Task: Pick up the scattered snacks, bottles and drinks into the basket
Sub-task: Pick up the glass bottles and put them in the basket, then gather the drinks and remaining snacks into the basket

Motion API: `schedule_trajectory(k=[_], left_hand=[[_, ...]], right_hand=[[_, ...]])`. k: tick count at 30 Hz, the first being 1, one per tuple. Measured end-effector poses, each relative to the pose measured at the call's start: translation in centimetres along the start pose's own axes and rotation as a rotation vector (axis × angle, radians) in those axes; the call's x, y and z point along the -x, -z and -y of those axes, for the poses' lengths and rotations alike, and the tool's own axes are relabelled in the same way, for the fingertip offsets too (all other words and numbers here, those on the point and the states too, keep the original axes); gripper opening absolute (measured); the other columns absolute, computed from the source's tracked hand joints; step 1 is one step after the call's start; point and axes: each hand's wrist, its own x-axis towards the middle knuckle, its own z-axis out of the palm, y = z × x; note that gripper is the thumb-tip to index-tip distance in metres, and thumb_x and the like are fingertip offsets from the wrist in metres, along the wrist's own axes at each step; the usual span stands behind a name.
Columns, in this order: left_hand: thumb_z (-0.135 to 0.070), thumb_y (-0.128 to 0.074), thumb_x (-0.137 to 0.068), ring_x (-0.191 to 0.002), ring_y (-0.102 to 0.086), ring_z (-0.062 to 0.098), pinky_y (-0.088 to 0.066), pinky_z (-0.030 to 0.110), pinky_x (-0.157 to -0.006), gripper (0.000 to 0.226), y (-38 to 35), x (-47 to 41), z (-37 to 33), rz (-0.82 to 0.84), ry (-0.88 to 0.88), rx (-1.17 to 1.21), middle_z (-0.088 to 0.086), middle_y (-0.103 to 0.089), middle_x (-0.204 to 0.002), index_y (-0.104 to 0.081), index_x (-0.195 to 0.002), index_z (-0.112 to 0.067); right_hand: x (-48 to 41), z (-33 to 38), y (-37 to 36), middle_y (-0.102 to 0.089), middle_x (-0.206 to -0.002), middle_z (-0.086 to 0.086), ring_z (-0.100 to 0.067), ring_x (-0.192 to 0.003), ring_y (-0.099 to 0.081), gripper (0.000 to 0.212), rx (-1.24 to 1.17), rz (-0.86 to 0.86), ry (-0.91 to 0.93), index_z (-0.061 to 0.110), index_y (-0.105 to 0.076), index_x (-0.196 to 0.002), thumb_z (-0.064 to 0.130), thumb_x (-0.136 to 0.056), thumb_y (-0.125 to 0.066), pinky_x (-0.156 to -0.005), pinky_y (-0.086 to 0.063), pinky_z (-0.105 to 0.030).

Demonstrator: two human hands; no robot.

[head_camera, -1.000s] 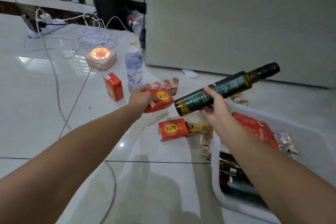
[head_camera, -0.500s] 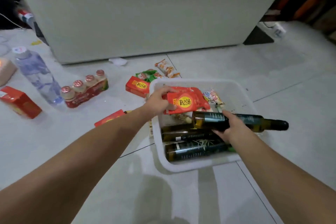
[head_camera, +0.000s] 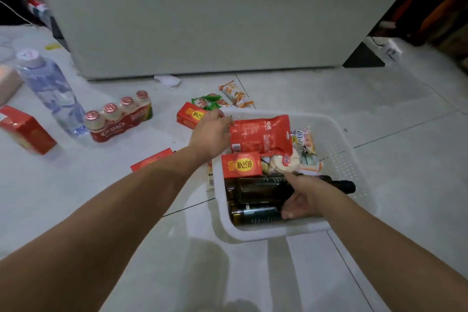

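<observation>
Several items lie loose on the floor: red carton (head_camera: 26,129) far left, water bottle (head_camera: 52,91) upright, four-pack of yogurt drinks (head_camera: 119,116), another red box (head_camera: 191,114). Left hand (head_camera: 211,134), fingers loosely spread, empty, touches red pouch (head_camera: 262,134) at the rim of the basket (head_camera: 339,149). Right hand (head_camera: 306,197) wraps a dark bottle (head_camera: 260,189) lying inside the basket. Snack packets (head_camera: 235,94) behind.

White perforated basket (head_camera: 342,157), red pouch (head_camera: 263,134), dark green bottles (head_camera: 255,200), pale grey tiles (head_camera: 379,114).
</observation>
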Motion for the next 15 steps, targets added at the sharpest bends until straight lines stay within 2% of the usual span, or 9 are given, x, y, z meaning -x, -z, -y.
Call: schedule_trajectory(k=[1,2,3,6,8,9,11,13,15], left_hand=[[-0.020,-0.054,-0.091,-0.121,-0.041,0.025,-0.041,0.039,-0.100,0.035,0.7,0.0,0.7,-0.048,0.023,0.000,0.009,-0.048,-0.129,-0.058,-0.126,-0.016],[-0.018,-0.053,-0.091,-0.121,-0.042,0.026,-0.040,0.038,-0.099,0.036,1.5,0.2,1.5,-0.093,0.047,-0.014,0.010,-0.049,-0.129,-0.058,-0.126,-0.016],[-0.016,-0.051,-0.090,-0.120,-0.042,0.028,-0.040,0.039,-0.098,0.037,2.4,0.4,2.4,-0.136,0.069,-0.041,0.011,-0.049,-0.129,-0.058,-0.126,-0.015],[-0.015,-0.049,-0.091,-0.122,-0.041,0.031,-0.037,0.041,-0.097,0.038,5.4,1.8,5.4,-0.254,0.167,-0.153,0.015,-0.047,-0.133,-0.055,-0.129,-0.013],[-0.019,-0.048,-0.094,-0.124,-0.040,0.031,-0.037,0.042,-0.097,0.038,7.6,3.1,7.8,-0.305,0.254,-0.206,0.014,-0.045,-0.136,-0.052,-0.132,-0.013],[-0.021,-0.047,-0.095,-0.123,-0.041,0.031,-0.038,0.042,-0.096,0.038,8.7,3.9,9.0,-0.322,0.298,-0.218,0.014,-0.045,-0.135,-0.051,-0.132,-0.014],[-0.023,-0.048,-0.094,-0.120,-0.042,0.031,-0.039,0.042,-0.096,0.038,10.9,5.7,11.5,-0.335,0.382,-0.215,0.013,-0.047,-0.132,-0.052,-0.131,-0.015],[-0.024,-0.050,-0.093,-0.120,-0.043,0.032,-0.039,0.042,-0.097,0.041,13.0,8.0,13.8,-0.320,0.453,-0.209,0.014,-0.048,-0.131,-0.050,-0.133,-0.016],[-0.026,-0.052,-0.093,-0.119,-0.047,0.032,-0.041,0.042,-0.097,0.044,14.8,10.5,15.6,-0.287,0.501,-0.205,0.013,-0.050,-0.131,-0.048,-0.136,-0.017]], right_hand=[[0.5,0.8,0.3,-0.067,-0.063,-0.022,-0.029,-0.050,-0.068,0.061,0.219,-0.079,0.034,-0.011,-0.057,-0.102,0.049,-0.095,-0.045,-0.045,-0.055,-0.029],[1.0,1.9,0.5,-0.066,-0.058,-0.020,-0.026,-0.041,-0.064,0.063,0.375,-0.162,0.095,-0.011,-0.058,-0.101,0.050,-0.095,-0.044,-0.038,-0.050,-0.025],[1.4,3.3,0.6,-0.065,-0.059,-0.019,-0.026,-0.040,-0.062,0.060,0.481,-0.236,0.186,-0.009,-0.059,-0.098,0.049,-0.096,-0.043,-0.039,-0.048,-0.024],[2.7,7.9,-1.0,-0.058,-0.070,-0.013,-0.025,-0.059,-0.056,0.045,0.737,-0.443,0.594,0.003,-0.056,-0.086,0.045,-0.096,-0.042,-0.058,-0.044,-0.027],[3.4,10.8,-3.7,-0.058,-0.079,-0.011,-0.022,-0.066,-0.052,0.041,0.875,-0.544,0.850,0.008,-0.053,-0.084,0.046,-0.096,-0.040,-0.064,-0.040,-0.030],[3.6,12.1,-5.6,-0.060,-0.089,-0.012,-0.023,-0.073,-0.054,0.042,0.916,-0.557,0.957,0.009,-0.055,-0.090,0.048,-0.095,-0.039,-0.065,-0.040,-0.031],[4.2,14.2,-9.9,-0.056,-0.121,-0.015,-0.030,-0.104,-0.055,0.051,0.974,-0.482,1.132,0.009,-0.050,-0.122,0.050,-0.094,-0.041,-0.081,-0.046,-0.036],[5.0,15.5,-14.3,-0.039,-0.145,-0.014,-0.032,-0.131,-0.039,0.062,1.050,-0.377,1.284,0.013,-0.034,-0.142,0.050,-0.093,-0.044,-0.102,-0.039,-0.044],[6.1,16.0,-18.6,-0.027,-0.153,-0.011,-0.030,-0.140,-0.027,0.068,1.093,-0.298,1.433,0.014,-0.024,-0.147,0.049,-0.093,-0.047,-0.112,-0.029,-0.043]])
